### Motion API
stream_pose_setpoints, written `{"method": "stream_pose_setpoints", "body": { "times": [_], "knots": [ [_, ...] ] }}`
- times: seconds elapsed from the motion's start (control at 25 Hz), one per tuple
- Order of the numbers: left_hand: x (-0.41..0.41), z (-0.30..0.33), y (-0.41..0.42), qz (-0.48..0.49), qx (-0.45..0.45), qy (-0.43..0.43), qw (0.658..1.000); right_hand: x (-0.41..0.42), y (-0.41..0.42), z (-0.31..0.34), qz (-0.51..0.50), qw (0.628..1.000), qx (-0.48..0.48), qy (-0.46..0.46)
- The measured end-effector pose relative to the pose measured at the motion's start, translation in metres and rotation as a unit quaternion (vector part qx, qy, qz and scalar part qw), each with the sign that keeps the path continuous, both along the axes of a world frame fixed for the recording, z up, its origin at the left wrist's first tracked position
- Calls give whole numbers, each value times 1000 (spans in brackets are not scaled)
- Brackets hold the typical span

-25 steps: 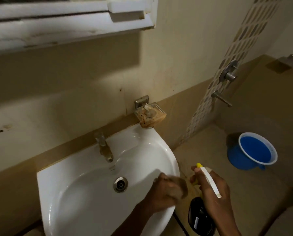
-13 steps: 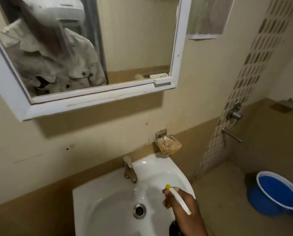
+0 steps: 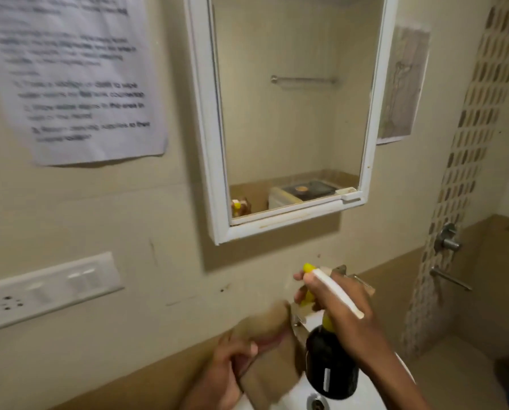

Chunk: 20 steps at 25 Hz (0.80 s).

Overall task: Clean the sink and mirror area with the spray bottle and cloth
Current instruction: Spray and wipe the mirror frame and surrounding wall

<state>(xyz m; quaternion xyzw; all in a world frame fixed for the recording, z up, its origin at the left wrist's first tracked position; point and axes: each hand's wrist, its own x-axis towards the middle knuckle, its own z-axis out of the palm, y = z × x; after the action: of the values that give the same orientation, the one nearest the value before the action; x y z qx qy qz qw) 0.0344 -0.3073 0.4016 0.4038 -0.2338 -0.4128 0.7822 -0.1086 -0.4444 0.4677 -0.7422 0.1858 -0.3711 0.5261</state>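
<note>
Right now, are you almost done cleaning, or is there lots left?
Hard to call anything done: little of the sink shows. In hand: the right hand lifts the spray bottle toward the mirror, and the left hand holds the cloth. Left: spraying and wiping the mirror; no spray shows on the glass.

I see a beige wall (image 3: pixel 164 202) with a brown tiled band along its lower part. A printed paper sheet (image 3: pixel 73 78) hangs at the upper left, a white switch panel (image 3: pixel 49 288) below it. At right, a mosaic strip (image 3: pixel 466 161) and metal taps (image 3: pixel 446 242). The light is dim.
</note>
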Motion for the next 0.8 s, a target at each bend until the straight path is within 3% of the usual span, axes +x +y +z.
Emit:
{"method": "stream_pose_setpoints", "body": {
  "times": [0.08, 0.2, 0.32, 0.44, 0.56, 0.8],
  "knots": [
    [4, 61, 15, 38, -6, 5, 999, 9, 16, 44, 16, 999, -39, -34],
    [20, 141, 28, 139, -101, -29, 985, 18, 31, 102, 40, 993, -69, -84],
    [27, 209, 32, 174, -168, -68, 968, 22, 42, 156, 26, 990, -66, -123],
    [31, 280, 35, 213, -185, -87, 955, 30, 42, 197, 21, 984, -73, -162],
    [41, 336, 33, 320, -200, -105, 920, 37, 39, 230, 47, 978, -85, -183],
    [55, 417, 18, 420, -194, -202, 863, 40, 37, 301, 30, 949, -243, -196]
  ]
}}
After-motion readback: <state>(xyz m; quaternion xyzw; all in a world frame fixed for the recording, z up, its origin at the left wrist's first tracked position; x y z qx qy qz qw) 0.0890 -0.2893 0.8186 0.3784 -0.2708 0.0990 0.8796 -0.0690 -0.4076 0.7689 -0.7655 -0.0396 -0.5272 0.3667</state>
